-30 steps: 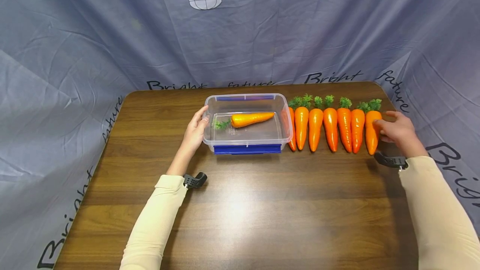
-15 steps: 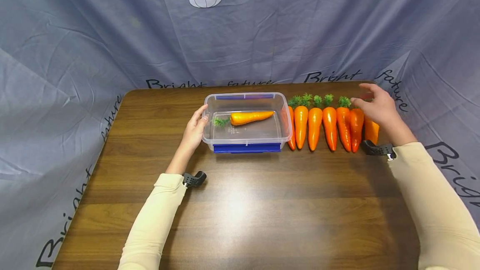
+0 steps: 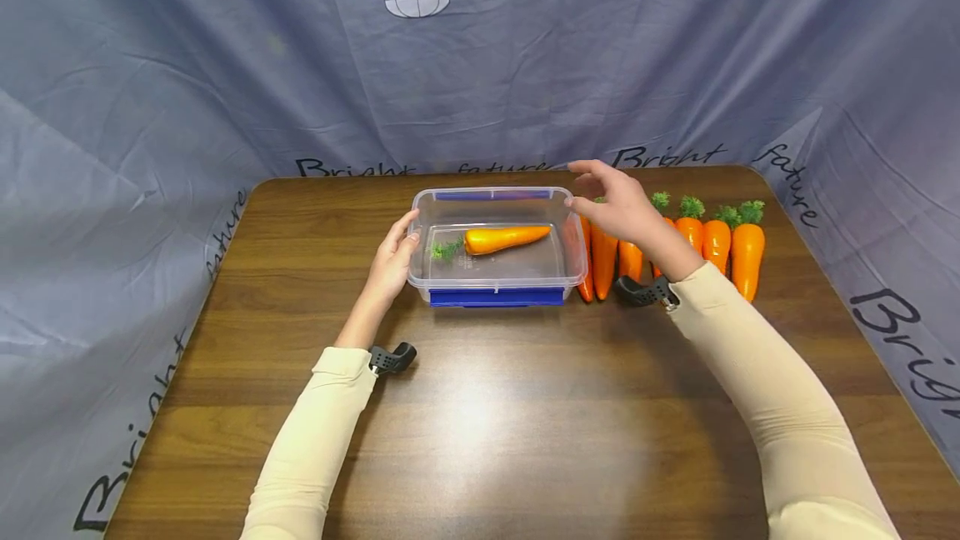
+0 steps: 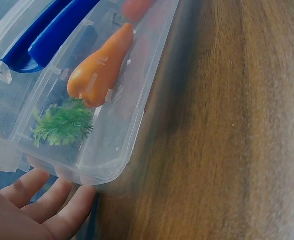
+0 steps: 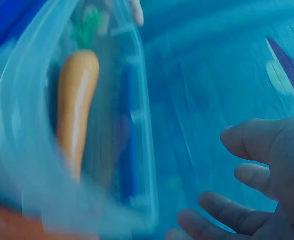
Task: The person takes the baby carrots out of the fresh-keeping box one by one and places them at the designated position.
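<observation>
A clear plastic food container (image 3: 495, 283) with blue clips stands lidless on the table. Inside it lies one orange carrot (image 3: 506, 239) with a green top, pointing right. My left hand (image 3: 390, 261) rests against the container's left end; in the left wrist view its fingers (image 4: 69, 212) touch the outer wall. My right hand (image 3: 626, 205) is spread at the container's far right corner and holds nothing. Whether it touches the rim is unclear. Several carrots (image 3: 747, 261) lie in a row right of the container, some partly hidden by my right hand and forearm.
The brown wooden table (image 3: 480, 415) reaches back to a grey-blue printed curtain (image 3: 525, 65). A dark wrist mount (image 3: 393, 358) sits on my left wrist, another wrist mount (image 3: 641, 290) on my right. The container stands close against the nearest carrots.
My right hand has left the rightmost carrot and swung left over the row to the container's right end, carrying nothing. My left hand, the container and the carrots have stayed in place.
</observation>
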The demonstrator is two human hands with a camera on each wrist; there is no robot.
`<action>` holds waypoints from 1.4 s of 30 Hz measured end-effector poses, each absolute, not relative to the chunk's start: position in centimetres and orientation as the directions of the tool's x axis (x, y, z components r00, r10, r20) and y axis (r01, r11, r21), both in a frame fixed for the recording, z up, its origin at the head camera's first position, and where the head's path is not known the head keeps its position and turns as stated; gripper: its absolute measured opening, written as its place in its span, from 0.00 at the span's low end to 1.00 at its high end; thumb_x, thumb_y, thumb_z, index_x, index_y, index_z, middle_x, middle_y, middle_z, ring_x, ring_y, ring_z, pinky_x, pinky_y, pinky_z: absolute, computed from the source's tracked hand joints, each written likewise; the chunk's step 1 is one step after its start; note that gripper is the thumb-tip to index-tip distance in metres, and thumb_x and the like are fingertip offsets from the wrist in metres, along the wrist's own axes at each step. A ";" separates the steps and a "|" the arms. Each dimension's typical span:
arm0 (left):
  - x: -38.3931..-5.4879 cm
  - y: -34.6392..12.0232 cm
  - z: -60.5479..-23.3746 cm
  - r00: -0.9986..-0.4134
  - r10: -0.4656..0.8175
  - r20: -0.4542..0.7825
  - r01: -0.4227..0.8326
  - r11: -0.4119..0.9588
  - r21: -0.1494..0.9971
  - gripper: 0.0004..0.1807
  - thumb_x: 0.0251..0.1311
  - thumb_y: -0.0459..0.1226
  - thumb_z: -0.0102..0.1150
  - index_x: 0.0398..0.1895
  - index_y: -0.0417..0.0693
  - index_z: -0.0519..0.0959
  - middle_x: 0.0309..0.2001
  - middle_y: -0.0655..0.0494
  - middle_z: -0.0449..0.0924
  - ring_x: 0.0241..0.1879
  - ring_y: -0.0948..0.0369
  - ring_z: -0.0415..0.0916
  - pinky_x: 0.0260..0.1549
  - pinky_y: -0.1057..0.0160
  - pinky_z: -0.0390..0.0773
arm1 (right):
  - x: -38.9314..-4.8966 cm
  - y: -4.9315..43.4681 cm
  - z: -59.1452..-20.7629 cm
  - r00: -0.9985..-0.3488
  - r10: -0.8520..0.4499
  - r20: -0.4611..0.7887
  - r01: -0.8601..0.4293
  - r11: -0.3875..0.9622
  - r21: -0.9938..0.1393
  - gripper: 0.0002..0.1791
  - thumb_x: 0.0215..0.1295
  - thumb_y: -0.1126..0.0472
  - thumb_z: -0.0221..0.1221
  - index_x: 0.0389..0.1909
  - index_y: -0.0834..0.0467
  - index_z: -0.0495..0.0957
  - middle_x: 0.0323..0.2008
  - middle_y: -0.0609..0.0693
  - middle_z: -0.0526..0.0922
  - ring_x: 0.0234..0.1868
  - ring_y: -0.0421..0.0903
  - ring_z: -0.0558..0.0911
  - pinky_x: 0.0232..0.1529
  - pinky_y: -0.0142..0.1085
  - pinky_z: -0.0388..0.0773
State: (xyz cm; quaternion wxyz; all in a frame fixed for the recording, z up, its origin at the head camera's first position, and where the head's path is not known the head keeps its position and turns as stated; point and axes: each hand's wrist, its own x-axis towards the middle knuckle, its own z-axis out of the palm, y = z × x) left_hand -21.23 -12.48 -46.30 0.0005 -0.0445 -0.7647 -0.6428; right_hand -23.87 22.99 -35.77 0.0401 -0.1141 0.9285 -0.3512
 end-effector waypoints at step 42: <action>-21.4 -12.5 -46.2 -0.999 0.052 0.007 0.016 0.162 0.987 0.27 0.78 0.35 0.40 0.78 0.47 0.61 0.80 0.44 0.55 0.74 0.42 0.64 0.75 0.44 0.64 | -26.0 10.4 -42.6 -0.840 -0.515 -0.169 -0.409 0.807 -0.425 0.30 0.63 0.66 0.65 0.67 0.59 0.74 0.60 0.62 0.82 0.60 0.61 0.80 0.65 0.50 0.76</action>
